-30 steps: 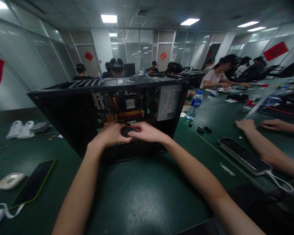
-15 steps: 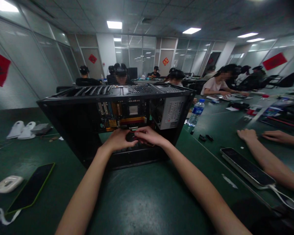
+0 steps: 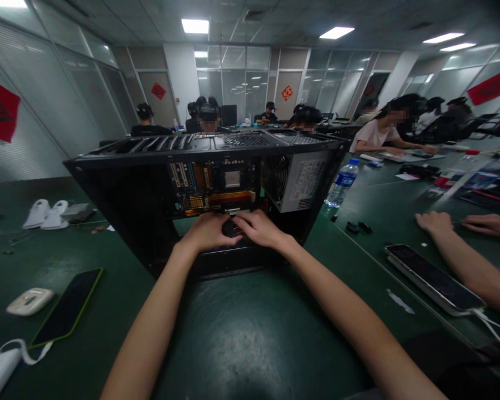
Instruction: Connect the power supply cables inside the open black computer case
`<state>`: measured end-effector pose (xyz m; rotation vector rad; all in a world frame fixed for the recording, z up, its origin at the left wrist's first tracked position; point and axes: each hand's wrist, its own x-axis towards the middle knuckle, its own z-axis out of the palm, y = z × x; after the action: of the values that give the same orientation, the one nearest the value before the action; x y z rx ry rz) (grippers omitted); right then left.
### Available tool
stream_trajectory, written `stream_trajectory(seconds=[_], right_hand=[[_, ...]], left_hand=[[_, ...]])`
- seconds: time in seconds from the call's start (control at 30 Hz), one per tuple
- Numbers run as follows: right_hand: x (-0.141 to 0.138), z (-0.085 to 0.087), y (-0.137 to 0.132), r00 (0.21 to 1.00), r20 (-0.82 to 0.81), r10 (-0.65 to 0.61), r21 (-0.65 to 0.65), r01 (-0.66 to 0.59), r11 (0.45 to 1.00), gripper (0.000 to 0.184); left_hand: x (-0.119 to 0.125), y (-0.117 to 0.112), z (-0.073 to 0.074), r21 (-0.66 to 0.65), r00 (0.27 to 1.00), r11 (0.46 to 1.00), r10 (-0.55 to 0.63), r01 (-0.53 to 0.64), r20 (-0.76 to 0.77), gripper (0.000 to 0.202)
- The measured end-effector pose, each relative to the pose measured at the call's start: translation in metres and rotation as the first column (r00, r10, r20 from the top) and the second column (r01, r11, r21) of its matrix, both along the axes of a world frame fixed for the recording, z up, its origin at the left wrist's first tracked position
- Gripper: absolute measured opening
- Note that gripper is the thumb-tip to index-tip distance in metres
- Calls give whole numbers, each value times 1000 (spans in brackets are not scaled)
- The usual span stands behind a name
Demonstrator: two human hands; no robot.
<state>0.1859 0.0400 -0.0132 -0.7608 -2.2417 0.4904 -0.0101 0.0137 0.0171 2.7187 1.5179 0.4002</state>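
free tabletop (image 3: 241,322) before black computer case (image 3: 210,149), low rail (image 3: 233,259) across its open side, power supply (image 3: 303,182) blocking upper right

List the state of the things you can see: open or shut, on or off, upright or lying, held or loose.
Computer case: standing, near side open
Circuit board: mounted inside
Power supply: mounted inside
Dark part: held, mostly hidden
Left hand: curled around it
Right hand: at it, grip unclear
Water bottle: upright, capped
Green-edged phone: lying flat, screen dark
Ceiling light: on
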Motion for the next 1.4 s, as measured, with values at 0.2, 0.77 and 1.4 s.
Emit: stream_trajectory(seconds=[0.2, 0.77, 1.4], right_hand=[[-1, -6, 11, 987, -15, 159, -307, -156, 939, 42], [-7, -8, 13, 987, -76, 142, -237, -156, 959, 39], [-8, 1, 11, 981, -163, -103, -143, 80, 986, 45]], left_hand=[[2, 0, -1, 47, 993, 999, 22, -16, -116, 48], [-5, 1, -11, 236, 988, 970, 90, -58, -128, 58], [-16, 15, -26, 390, 874, 921, -194, 5, 446, 40]])
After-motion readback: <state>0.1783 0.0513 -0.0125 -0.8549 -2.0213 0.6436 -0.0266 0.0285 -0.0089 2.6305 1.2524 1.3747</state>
